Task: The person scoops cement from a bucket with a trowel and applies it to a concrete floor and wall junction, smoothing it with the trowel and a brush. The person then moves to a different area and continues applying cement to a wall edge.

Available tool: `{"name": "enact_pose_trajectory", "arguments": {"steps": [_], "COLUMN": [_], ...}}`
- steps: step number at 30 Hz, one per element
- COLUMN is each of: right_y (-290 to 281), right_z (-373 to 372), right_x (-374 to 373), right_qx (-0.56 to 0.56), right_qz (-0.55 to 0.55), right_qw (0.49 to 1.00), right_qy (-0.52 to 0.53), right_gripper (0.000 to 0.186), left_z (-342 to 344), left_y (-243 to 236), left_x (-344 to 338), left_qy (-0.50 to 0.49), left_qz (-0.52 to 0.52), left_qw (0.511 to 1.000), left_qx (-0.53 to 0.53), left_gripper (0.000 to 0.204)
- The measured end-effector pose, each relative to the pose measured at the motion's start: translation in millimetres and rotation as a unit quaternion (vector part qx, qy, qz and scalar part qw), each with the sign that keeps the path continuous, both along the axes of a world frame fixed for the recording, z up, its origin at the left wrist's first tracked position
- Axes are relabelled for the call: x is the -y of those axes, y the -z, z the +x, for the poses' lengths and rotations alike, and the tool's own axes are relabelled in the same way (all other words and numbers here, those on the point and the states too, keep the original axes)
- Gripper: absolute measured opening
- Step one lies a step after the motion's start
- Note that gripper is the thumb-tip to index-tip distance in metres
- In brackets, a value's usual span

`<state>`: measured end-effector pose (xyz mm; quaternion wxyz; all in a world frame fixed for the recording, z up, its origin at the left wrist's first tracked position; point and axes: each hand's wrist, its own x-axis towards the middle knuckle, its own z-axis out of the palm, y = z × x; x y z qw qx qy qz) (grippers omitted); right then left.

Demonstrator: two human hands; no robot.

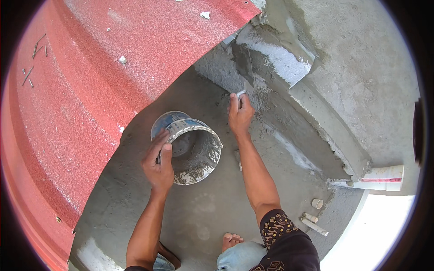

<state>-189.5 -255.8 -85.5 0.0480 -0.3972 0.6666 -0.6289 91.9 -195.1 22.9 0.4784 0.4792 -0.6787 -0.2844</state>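
While the fingers of the right hand close around the pale handle of a small tool, those of the left hand pinch the bucket at its left rim, the thumb toward the mouth. From the right fingertips, the tool points away from the body toward the rough grey wall; a dark, flat part beyond the handle looks like its blade, though whether it touches the wall I cannot tell. The bucket lies to the left of the right hand and closer to the body, its mortar-smeared mouth tilted toward the person, so the left hand is much the nearer to it. The right forearm reaches forward, leaning slightly left, nearly straight; the left forearm rises from the lower edge, hand turned inward. Farther out, the red roof sheet slopes along the left, and a mortar ledge runs along the right.
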Motion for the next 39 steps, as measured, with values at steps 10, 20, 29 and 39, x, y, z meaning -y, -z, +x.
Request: {"name": "enact_pose_trajectory", "arguments": {"steps": [10,20,29,39], "right_y": [-6.0,-7.0,5.5,32.7], "right_z": [-17.5,6.4,-10.7,-0.9], "right_x": [-44.0,-17.1,13.9,-63.9], "right_qx": [0.046,0.192,0.194,0.211], "right_qz": [-0.002,-0.037,-0.052,0.044], "right_qw": [0.999,0.976,0.975,0.975], "right_qy": [0.017,-0.101,-0.097,-0.057], "right_gripper": [0.030,0.029,0.034,0.035], "left_z": [-0.3,0.1,0.5,3.0], "left_y": [-3.9,-0.5,-2.9,-1.7], "left_x": [0.4,1.4,2.3,1.3], "left_qy": [0.010,-0.011,0.029,0.025], "left_qz": [-0.011,0.006,-0.032,-0.019], "left_qw": [1.000,1.000,0.999,0.999], "left_qx": [0.012,0.002,0.020,-0.006], "left_gripper": [0.032,0.032,0.030,0.031]}}
